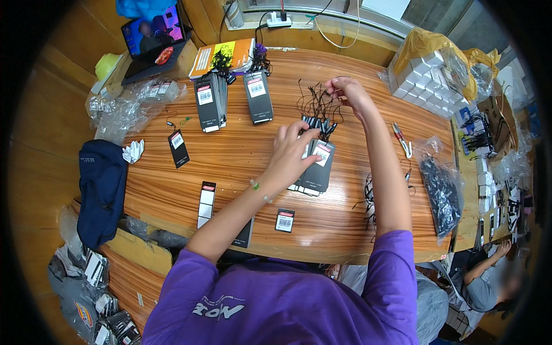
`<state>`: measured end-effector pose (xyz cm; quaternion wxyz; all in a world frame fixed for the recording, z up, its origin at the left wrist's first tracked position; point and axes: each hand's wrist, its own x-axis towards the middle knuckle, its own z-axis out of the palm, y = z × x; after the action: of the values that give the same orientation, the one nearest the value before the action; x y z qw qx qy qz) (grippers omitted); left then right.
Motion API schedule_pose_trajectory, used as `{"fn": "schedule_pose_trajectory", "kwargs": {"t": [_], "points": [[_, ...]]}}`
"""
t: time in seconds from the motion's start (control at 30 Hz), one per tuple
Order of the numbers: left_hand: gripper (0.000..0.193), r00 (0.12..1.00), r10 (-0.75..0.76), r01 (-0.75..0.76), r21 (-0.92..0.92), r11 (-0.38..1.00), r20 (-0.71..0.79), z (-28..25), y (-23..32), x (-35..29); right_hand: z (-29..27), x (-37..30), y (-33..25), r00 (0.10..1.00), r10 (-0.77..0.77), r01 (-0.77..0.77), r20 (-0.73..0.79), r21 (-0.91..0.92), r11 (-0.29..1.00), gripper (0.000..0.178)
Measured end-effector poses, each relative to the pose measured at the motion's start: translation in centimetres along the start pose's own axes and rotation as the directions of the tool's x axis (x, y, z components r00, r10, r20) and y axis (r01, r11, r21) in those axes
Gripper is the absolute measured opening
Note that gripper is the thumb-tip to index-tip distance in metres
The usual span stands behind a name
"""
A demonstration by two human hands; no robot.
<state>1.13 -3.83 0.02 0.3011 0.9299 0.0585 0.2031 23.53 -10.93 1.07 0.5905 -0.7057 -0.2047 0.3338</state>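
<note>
My left hand (pixel 291 148) presses down on a stack of dark hang tags (pixel 318 171) near the middle of the wooden table (pixel 230 155). Further back, my right hand (pixel 347 92) is raised and pinches the thin black strings (pixel 315 103) that run down to the top of the stack. Black plastic string ends (pixel 319 124) bunch at the stack's top edge.
Two more tag stacks (pixel 210 102) (pixel 258 96) stand at the back. Single tags (pixel 178 148) (pixel 284 220) and a white-panelled strip (pixel 205 203) lie nearer me. A bag of black strings (pixel 441 192) and scissors (pixel 402 139) lie right. A navy cloth (pixel 101 190) drapes left. Another person (pixel 489 282) sits at lower right.
</note>
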Motion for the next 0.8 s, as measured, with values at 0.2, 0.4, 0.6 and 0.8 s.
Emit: {"fn": "schedule_pose_trajectory", "kwargs": {"t": [0.2, 0.4, 0.6, 0.8], "points": [[0.045, 0.990, -0.102, 0.112, -0.111, 0.988, 0.095, -6.4, -0.4, -5.9, -0.7, 3.8, 2.3, 0.980, 0.192, -0.166, 0.042, -0.348, 0.923, 0.024], [0.051, 0.926, -0.200, 0.200, 0.034, 0.979, 0.319, -11.0, -0.9, -10.5, -0.5, -1.6, 0.9, 0.829, -0.519, 0.216, -0.207, -0.738, 0.639, 0.028], [0.061, 0.901, -0.182, 0.161, 0.086, 0.983, 0.393, -11.6, -3.2, -12.8, 10.1, -21.2, 2.3, 0.939, -0.195, 0.335, 0.283, -0.629, 0.702, 0.023], [0.057, 0.922, -0.100, 0.107, 0.002, 0.994, 0.375, -11.2, -5.0, -13.5, 13.7, -24.9, 6.9, 0.951, -0.293, 0.258, 0.099, -0.778, 0.572, 0.046]]}}
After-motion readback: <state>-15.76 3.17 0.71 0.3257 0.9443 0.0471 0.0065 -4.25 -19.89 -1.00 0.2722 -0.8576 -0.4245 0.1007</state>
